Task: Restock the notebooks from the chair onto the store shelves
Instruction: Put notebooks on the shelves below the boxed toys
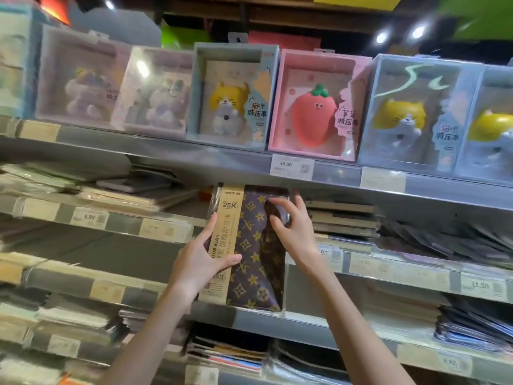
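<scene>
A brown patterned notebook [251,262] in clear wrap, with a tan "25K" band down its left side, stands upright in front of the grey store shelves [166,159]. Its top reaches up under the second shelf. My left hand [202,259] grips its left edge, thumb across the tan band. My right hand [291,229] holds its upper right edge, fingers curled over the cover. The chair is out of view.
Boxed squishy-toy notebooks, among them a pink strawberry box [316,107], line the top shelf. Flat stacks of notebooks [341,218] lie on the shelf right of my hands, and more stacks [133,184] on the left. Price tags run along the shelf rails.
</scene>
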Available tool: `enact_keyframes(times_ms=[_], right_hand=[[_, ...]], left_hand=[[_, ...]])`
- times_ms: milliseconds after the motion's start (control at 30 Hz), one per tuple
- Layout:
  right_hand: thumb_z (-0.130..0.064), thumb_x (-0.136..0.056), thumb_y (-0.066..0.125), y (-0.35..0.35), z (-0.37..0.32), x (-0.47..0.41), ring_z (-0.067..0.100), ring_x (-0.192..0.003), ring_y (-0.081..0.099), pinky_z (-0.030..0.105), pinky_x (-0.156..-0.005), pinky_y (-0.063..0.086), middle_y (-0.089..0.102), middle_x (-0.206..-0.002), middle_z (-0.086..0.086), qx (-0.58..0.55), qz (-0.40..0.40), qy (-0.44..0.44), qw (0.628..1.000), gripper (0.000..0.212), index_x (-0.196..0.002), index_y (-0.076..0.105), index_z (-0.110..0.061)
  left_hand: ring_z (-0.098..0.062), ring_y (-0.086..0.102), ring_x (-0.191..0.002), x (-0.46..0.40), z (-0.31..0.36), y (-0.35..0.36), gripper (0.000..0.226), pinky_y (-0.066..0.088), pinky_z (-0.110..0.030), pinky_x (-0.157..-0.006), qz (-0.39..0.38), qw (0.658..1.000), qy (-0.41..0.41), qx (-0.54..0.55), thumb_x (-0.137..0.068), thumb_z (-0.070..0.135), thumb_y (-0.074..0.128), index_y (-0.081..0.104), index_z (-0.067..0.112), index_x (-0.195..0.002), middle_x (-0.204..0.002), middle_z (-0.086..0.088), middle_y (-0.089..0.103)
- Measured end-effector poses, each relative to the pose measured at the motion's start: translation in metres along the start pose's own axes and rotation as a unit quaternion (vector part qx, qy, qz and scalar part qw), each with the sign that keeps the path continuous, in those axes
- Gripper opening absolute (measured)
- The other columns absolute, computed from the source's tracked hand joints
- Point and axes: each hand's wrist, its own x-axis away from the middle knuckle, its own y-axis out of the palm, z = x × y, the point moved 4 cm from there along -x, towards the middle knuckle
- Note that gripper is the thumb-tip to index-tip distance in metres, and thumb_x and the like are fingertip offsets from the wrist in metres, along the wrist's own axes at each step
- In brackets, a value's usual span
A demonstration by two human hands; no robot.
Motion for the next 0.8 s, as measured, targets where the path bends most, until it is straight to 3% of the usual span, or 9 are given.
enact_keyframes(times_ms=[100, 167, 233, 300, 400, 500, 567, 700, 800], right_hand=[[-0.022, -0.092, 0.055, 0.0, 0.005, 0.027, 0.006, -0.141, 0.009, 0.036, -0.113, 0.025, 0.003, -0.156, -0.012, 0.009, 0.001, -0.061, 0.998, 0.027, -0.117, 0.056, -0.031], [-0.041, -0.091, 0.051, 0.002, 0.011, 0.062, 0.003, -0.141, 0.008, 0.041, -0.11, 0.033, 0.001, -0.154, -0.022, 0.0, -0.013, -0.099, 0.995, 0.026, -0.116, 0.054, -0.038], [-0.064, -0.084, 0.041, 0.006, 0.017, 0.094, 0.003, -0.143, 0.005, 0.038, -0.111, 0.029, -0.002, -0.152, -0.028, 0.045, -0.039, -0.128, 0.99, 0.041, -0.12, 0.046, -0.046], [-0.071, -0.078, 0.043, 0.01, 0.02, 0.111, 0.008, -0.144, 0.005, 0.032, -0.106, 0.029, -0.006, -0.152, -0.026, 0.118, -0.031, -0.142, 0.982, 0.055, -0.127, 0.034, -0.048], [-0.043, -0.073, 0.07, 0.013, 0.017, 0.115, 0.017, -0.141, 0.021, 0.031, -0.097, 0.04, 0.005, -0.153, -0.013, 0.167, 0.041, -0.176, 0.969, 0.071, -0.131, 0.03, -0.036], [-0.017, -0.071, 0.077, 0.009, 0.011, 0.108, -0.001, -0.135, 0.016, 0.012, -0.104, 0.026, 0.012, -0.151, -0.008, 0.126, 0.078, -0.187, 0.971, 0.07, -0.126, 0.036, -0.031], [-0.007, -0.072, 0.075, 0.002, 0.004, 0.102, -0.001, -0.132, 0.018, -0.001, -0.101, 0.019, 0.022, -0.148, 0.005, 0.116, 0.119, -0.206, 0.964, 0.063, -0.122, 0.041, -0.026], [-0.016, -0.085, 0.062, -0.011, -0.011, 0.077, 0.014, -0.13, 0.036, 0.018, -0.101, 0.035, 0.028, -0.145, 0.007, 0.089, 0.187, -0.186, 0.96, 0.041, -0.122, 0.045, -0.027], [-0.033, -0.091, 0.048, -0.012, -0.018, 0.064, 0.019, -0.11, 0.056, 0.021, -0.072, 0.05, 0.04, -0.14, 0.007, 0.148, 0.25, -0.178, 0.94, 0.033, -0.122, 0.049, -0.024]], left_hand=[[-0.018, 0.051, -0.119, -0.007, 0.006, -0.002, 0.095, 0.043, -0.041, -0.098, -0.018, 0.999, -0.02, -0.026, -0.071, 0.041, 0.075, 0.013, 0.048, -0.142, -0.136, 0.006, 0.05], [-0.021, 0.048, -0.123, -0.011, 0.012, -0.005, 0.095, 0.042, -0.043, -0.099, -0.024, 0.997, -0.024, -0.068, -0.07, 0.045, 0.074, 0.012, 0.046, -0.143, -0.139, 0.004, 0.047], [-0.022, 0.05, -0.121, -0.015, 0.018, -0.01, 0.095, 0.045, -0.043, -0.097, -0.026, 0.993, -0.024, -0.111, -0.069, 0.051, 0.072, 0.015, 0.044, -0.144, -0.138, 0.003, 0.049], [-0.022, 0.054, -0.115, -0.019, 0.025, -0.013, 0.091, 0.048, -0.038, -0.089, -0.026, 0.991, -0.02, -0.133, -0.069, 0.054, 0.071, 0.021, 0.041, -0.144, -0.133, 0.003, 0.053], [-0.022, 0.052, -0.117, -0.022, 0.037, -0.018, 0.082, 0.045, -0.038, -0.088, -0.021, 0.991, -0.003, -0.133, -0.07, 0.054, 0.07, 0.034, 0.033, -0.141, -0.134, 0.002, 0.053], [-0.021, 0.047, -0.123, -0.021, 0.042, -0.027, 0.065, 0.039, -0.04, -0.097, -0.007, 0.995, 0.026, -0.101, -0.078, 0.043, 0.068, 0.044, 0.026, -0.136, -0.137, 0.001, 0.05], [-0.018, 0.044, -0.123, -0.018, 0.041, -0.038, 0.049, 0.037, -0.036, -0.097, 0.03, 0.997, 0.041, -0.052, -0.084, 0.038, 0.064, 0.051, 0.026, -0.13, -0.132, 0.005, 0.05], [-0.004, 0.056, -0.1, -0.006, 0.047, -0.049, 0.025, 0.044, -0.026, -0.089, 0.081, 0.986, 0.08, 0.124, -0.092, 0.034, 0.052, 0.06, 0.028, -0.115, -0.109, 0.012, 0.06], [0.004, 0.052, -0.101, 0.005, 0.053, -0.035, 0.027, 0.039, -0.017, -0.088, 0.062, 0.981, 0.126, 0.136, -0.093, 0.036, 0.048, 0.057, 0.029, -0.118, -0.11, 0.018, 0.057]])
